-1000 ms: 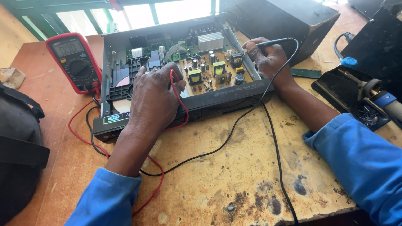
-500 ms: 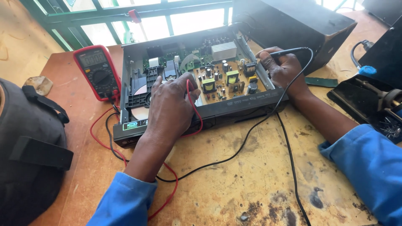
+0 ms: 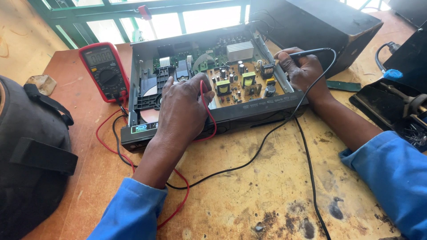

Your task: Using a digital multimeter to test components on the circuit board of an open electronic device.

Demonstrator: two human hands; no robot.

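Opened black disc player [image 3: 209,89] with its circuit board bared lies mid-bench, right of the red multimeter [image 3: 103,71]. Since a second ago both probes have held steady: left hand [image 3: 182,109] pinches the red probe, right hand [image 3: 300,71] grips the black probe [image 3: 307,53], suggesting a sustained reading.

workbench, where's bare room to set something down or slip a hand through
Free: the stained tabletop in front of the opened player, between the two blue sleeves, crossed only by the black lead and red lead. Crowded: the multimeter and dark bag on the left, the black tray on the right.
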